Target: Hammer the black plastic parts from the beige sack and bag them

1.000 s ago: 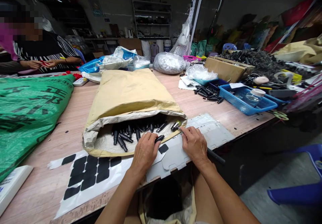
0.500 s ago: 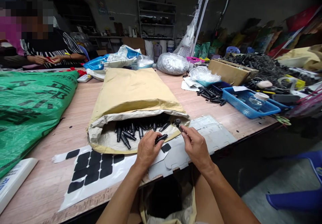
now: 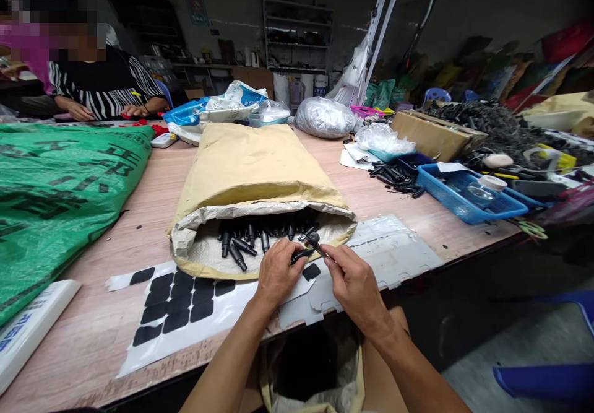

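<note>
My left hand (image 3: 278,273) is closed on a black cylindrical part (image 3: 301,255) at the mouth of a tan paper sack (image 3: 260,159). Between the fingers of my right hand (image 3: 352,277) is a thin rod with a round black head (image 3: 314,239); the head is beside the black part, and whether they touch I cannot tell. Several similar black parts (image 3: 237,257) lie inside the sack's open mouth. Under my hands is a grey-white sheet (image 3: 390,252) at the table edge.
Black square pads (image 3: 176,320) on white backing lie front left. A green sack (image 3: 69,196) fills the left side. At the right stand a blue basket (image 3: 464,199) and a cardboard box (image 3: 431,134). An open sack (image 3: 359,369) is below the table edge. Another person (image 3: 106,85) sits back left.
My right hand has moved left, bringing the round-headed rod to the black part in my left hand. The whole view has shifted slightly. The other person's hands have moved apart.
</note>
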Motion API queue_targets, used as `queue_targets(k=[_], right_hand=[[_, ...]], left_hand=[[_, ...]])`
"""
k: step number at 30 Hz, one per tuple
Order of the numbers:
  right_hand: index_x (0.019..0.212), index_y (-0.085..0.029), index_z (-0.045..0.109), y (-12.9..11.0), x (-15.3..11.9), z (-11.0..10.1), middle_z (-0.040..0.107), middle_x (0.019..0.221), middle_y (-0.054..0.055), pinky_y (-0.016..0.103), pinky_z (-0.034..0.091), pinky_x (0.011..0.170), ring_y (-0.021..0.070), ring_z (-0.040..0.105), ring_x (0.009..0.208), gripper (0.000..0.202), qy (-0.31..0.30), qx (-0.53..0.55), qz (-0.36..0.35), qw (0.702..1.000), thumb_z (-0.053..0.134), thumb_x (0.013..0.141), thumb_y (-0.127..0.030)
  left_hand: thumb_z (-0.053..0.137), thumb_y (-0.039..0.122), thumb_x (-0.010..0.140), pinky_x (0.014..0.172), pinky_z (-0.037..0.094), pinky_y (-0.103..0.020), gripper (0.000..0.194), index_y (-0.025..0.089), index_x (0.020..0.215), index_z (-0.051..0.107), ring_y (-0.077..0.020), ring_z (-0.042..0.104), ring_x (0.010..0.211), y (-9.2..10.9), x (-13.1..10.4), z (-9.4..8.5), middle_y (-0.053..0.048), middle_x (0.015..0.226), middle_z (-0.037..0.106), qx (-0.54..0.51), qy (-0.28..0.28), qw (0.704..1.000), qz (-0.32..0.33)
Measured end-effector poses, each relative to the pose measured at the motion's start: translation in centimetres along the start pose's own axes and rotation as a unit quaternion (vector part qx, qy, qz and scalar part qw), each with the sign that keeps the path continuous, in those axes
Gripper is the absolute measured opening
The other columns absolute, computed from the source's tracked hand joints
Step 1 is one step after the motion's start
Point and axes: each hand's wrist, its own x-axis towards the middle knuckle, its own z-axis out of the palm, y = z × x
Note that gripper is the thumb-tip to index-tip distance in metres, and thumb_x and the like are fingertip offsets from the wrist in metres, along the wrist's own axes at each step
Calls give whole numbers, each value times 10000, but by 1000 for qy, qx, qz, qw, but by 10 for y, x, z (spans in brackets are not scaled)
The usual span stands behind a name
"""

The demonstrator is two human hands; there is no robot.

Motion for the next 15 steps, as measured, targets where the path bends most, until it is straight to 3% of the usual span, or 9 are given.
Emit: queue_targets(k=[5,8,11,15], right_hand=[[1242,-208,659,-7,-1,7,694,1022,71,301,530,868,196,667,957,334,-33,3,-5,999,438,995,-170],[1236,-215,664,-1,0,6,698,1036,66,301,518,886,194,665,972,330,-23,-1,2,1000,448,991,-171],[1238,-233,670,12,4,-3,699,1055,56,296,503,881,196,659,994,325,0,-36,26,999,471,985,-181],[1187,-246,700,38,7,-11,693,1004,42,297,471,821,208,641,969,313,6,-145,60,988,524,945,-153]], left_hand=[[658,230,884,826,477,-334,313,235,1182,562,-202,625,906,-3,-2,2,-2,931,648,-40,22,999,-24],[661,230,873,840,478,-341,375,239,1221,524,-200,623,904,-4,-2,4,5,924,645,-45,28,998,-25],[667,222,856,852,481,-352,353,236,1189,551,-206,620,900,-4,-2,5,2,913,647,-31,29,999,-19],[623,256,909,885,486,-378,180,224,1086,627,-231,627,953,-4,-1,4,-31,957,676,-9,14,1000,-3]])
